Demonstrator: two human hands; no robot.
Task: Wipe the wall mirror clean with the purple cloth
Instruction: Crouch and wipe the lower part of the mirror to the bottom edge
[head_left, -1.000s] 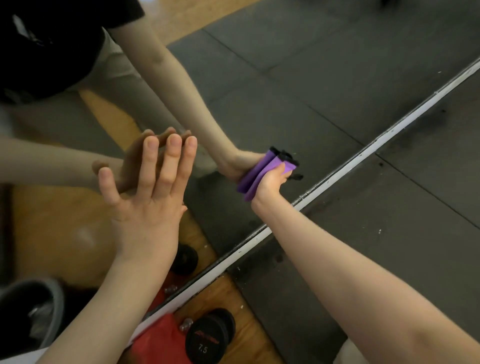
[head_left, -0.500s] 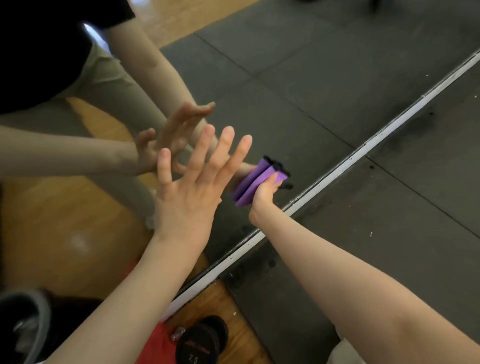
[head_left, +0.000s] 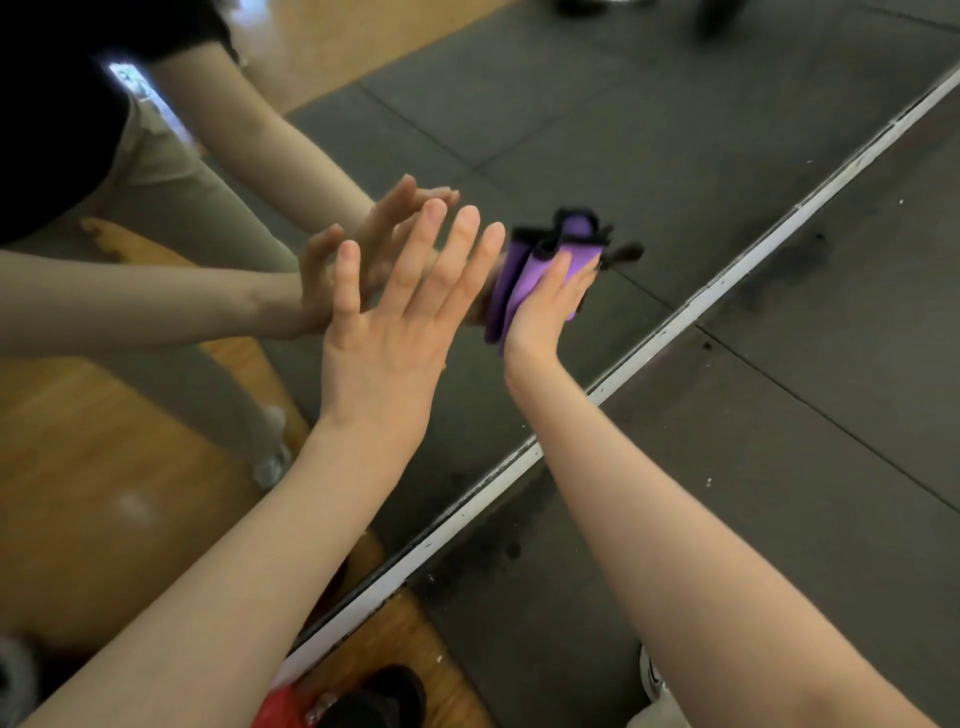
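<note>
The wall mirror (head_left: 597, 130) fills the upper left of the view, and its white bottom frame (head_left: 675, 322) runs diagonally across. My right hand (head_left: 545, 306) presses the folded purple cloth (head_left: 514, 270), which has a black edge, flat against the glass just above the frame. My left hand (head_left: 395, 322) is held up with straight, spread fingers next to the glass, left of the cloth; whether its fingertips touch the mirror I cannot tell. Reflections of both arms show in the mirror.
Dark grey rubber floor mats (head_left: 779, 467) lie below the mirror frame. A black dumbbell (head_left: 379, 696) and something red (head_left: 280, 706) sit on the wooden floor (head_left: 405, 629) by the frame at the bottom. My shoe (head_left: 649, 675) shows at the bottom right.
My right hand has slid the cloth up and right along the glass. My left hand has moved to the right, closer to the cloth.
</note>
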